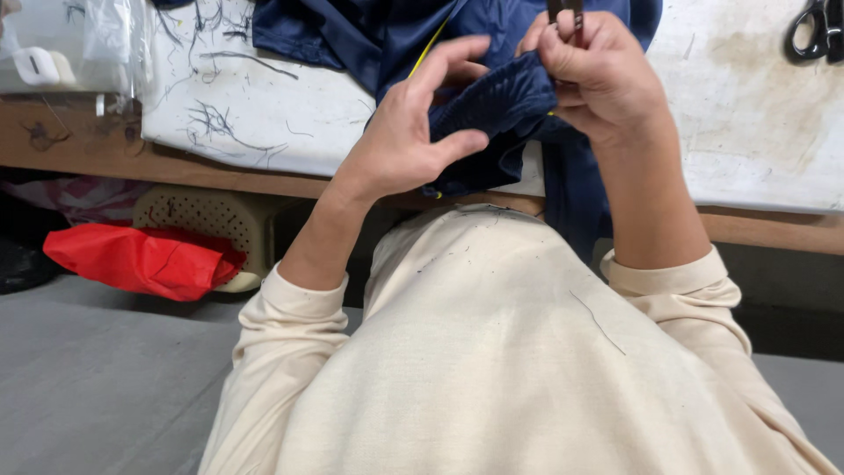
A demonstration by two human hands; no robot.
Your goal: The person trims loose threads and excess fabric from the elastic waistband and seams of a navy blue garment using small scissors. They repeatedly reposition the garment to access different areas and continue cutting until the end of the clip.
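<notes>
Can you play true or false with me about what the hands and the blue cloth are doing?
1. Both hands hold the dark blue garment. True.
2. The right hand holds a pencil. False: it pinches a small dark metal tool.
3. The left hand lies flat on the table. False: its fingers grip the gathered cloth.
4. Black scissors lie at the table's far right. True.
5. The red bag sits on the table. False: it lies below it.
</notes>
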